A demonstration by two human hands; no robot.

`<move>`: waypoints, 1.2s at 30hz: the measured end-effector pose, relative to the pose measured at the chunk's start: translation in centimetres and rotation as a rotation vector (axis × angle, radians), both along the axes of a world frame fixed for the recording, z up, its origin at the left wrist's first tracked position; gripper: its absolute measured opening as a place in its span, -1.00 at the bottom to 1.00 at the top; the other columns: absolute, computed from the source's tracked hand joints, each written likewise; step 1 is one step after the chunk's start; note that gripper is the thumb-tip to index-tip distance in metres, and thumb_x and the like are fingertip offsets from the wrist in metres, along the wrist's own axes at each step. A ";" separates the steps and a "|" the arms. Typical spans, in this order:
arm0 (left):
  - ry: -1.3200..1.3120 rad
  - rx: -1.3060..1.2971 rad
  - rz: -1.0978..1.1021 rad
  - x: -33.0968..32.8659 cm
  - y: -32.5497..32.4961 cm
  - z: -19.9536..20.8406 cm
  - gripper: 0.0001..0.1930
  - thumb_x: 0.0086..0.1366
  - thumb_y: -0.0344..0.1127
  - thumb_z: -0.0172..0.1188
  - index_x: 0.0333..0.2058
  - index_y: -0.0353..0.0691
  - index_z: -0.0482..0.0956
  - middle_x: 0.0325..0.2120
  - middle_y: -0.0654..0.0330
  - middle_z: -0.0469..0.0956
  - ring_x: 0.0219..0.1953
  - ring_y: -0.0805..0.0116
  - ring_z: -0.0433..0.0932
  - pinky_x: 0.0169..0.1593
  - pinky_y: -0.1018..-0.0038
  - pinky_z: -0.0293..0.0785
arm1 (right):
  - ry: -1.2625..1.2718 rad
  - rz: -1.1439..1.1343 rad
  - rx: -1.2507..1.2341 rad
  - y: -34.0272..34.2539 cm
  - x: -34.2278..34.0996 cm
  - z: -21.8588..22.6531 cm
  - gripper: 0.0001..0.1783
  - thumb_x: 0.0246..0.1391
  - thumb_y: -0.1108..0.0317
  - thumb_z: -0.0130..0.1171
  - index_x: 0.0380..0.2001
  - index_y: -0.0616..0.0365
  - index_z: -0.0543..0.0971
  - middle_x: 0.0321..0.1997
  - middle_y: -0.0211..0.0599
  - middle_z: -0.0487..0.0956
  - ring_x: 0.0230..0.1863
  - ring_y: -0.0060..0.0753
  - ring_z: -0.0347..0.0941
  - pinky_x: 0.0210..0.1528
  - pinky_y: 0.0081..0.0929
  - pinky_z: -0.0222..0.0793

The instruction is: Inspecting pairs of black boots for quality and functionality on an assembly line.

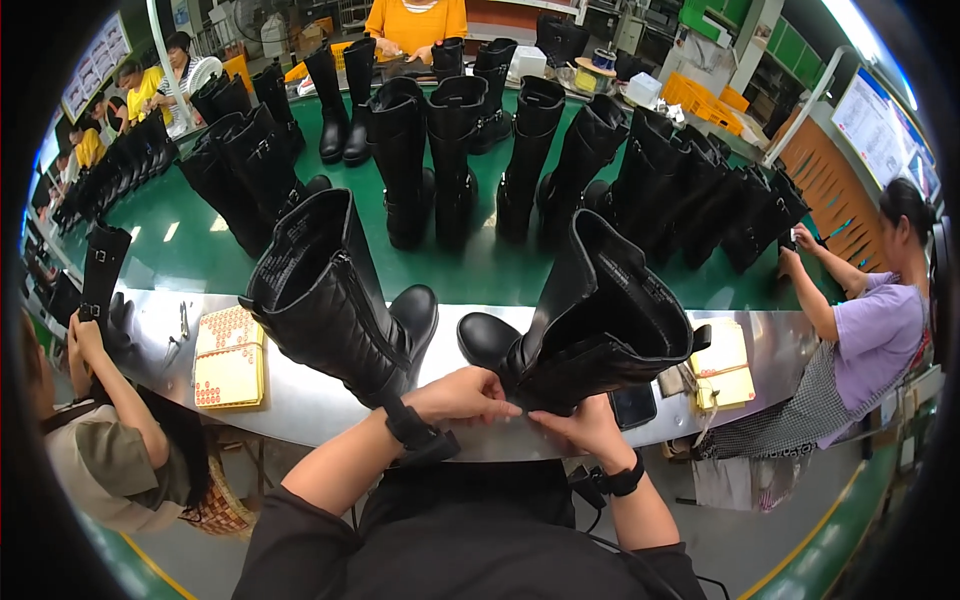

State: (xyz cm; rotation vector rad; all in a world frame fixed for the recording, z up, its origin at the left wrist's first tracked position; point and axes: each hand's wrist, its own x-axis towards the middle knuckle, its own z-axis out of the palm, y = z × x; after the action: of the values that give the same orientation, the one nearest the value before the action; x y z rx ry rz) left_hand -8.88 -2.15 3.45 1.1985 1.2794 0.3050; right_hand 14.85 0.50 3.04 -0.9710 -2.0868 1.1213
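Two tall black boots stand before me on the metal table edge. The left boot [335, 300] is upright with its toe turned right and a side zipper showing. The right boot [610, 310] leans toward me, its shaft gaping open and its toe pointing left. My left hand [462, 393] is closed in a pinch by the lower back of the right boot; whatever its fingertips hold is too small to make out. My right hand [592, 432] grips that boot low down, thumb toward my left fingertips, the other fingers partly hidden behind the boot.
Bundles of yellow cards, one on the left [230, 360] and one on the right [725, 368], flank the boots. A dark phone [633, 406] lies by my right hand. Many black boots [455, 150] line the green table surface [470, 270]. Co-workers sit left and right [870, 330].
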 end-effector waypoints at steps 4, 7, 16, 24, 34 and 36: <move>-0.183 0.080 0.267 1.9 -1.3 -1.6 -0.70 0.23 -0.11 0.31 -0.34 -0.26 0.55 -0.62 0.34 0.51 -0.64 0.62 0.41 -0.61 0.66 0.26 | 0.009 0.005 0.085 0.1 0.3 0.0 -0.36 -0.26 0.39 0.46 -0.01 0.26 0.52 -0.01 -0.09 0.57 0.06 -0.13 0.47 0.14 -0.33 0.33; -0.233 0.072 0.349 2.5 -1.5 -2.0 -0.74 0.29 -0.16 0.25 -0.32 -0.27 0.57 -0.62 0.35 0.50 -0.65 0.65 0.37 -0.60 0.69 0.22 | 0.011 0.020 0.042 0.2 0.5 0.2 -0.38 -0.25 0.40 0.43 -0.01 0.24 0.53 0.00 -0.09 0.56 0.06 -0.12 0.47 0.14 -0.33 0.33; -0.563 -0.206 0.110 0.9 0.3 -3.2 -0.72 0.39 -0.17 0.08 -0.42 -0.23 0.57 -0.64 0.36 0.48 -0.66 0.63 0.32 -0.52 0.68 0.24 | -0.018 -0.029 0.182 0.0 0.1 0.6 -0.51 -0.24 0.40 0.38 -0.13 0.26 0.59 -0.18 -0.05 0.64 -0.12 -0.10 0.58 -0.02 -0.35 0.45; -0.949 0.078 0.257 1.5 -2.1 9.9 -0.65 0.41 -0.24 0.00 -0.54 -0.31 0.49 -0.69 0.24 0.43 -0.68 0.57 0.34 -0.58 0.63 0.18 | -0.058 -0.032 0.076 -0.2 0.1 -0.1 -0.45 -0.25 0.39 0.42 -0.09 0.22 0.52 -0.09 -0.19 0.56 -0.07 -0.22 0.52 -0.01 -0.31 0.40; 0.148 0.430 -0.131 -4.0 -7.4 12.7 -0.59 0.32 0.00 0.15 -0.27 -0.34 0.53 -0.57 0.20 0.55 -0.51 0.45 0.52 -0.39 0.47 0.43 | 0.053 0.135 -0.115 0.1 -0.4 2.6 -0.30 -0.23 0.27 0.52 0.03 0.25 0.50 0.05 -0.18 0.52 0.10 -0.33 0.40 0.15 -0.35 0.31; 0.610 0.148 -0.149 -6.8 -10.5 10.4 -0.51 0.17 0.04 0.31 -0.24 -0.35 0.54 -0.42 0.07 0.58 -0.38 0.35 0.56 -0.30 0.40 0.46 | -0.143 0.164 -0.088 0.9 -0.4 3.0 -0.31 -0.21 0.21 0.51 0.02 0.25 0.51 0.06 -0.15 0.52 0.09 -0.24 0.42 0.15 -0.33 0.31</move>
State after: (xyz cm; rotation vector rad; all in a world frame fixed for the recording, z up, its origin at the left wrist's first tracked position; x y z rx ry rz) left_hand -15.64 -12.66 13.83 1.5748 1.6949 -0.0909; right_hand 14.46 1.42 6.02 -0.9604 -2.2831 1.2676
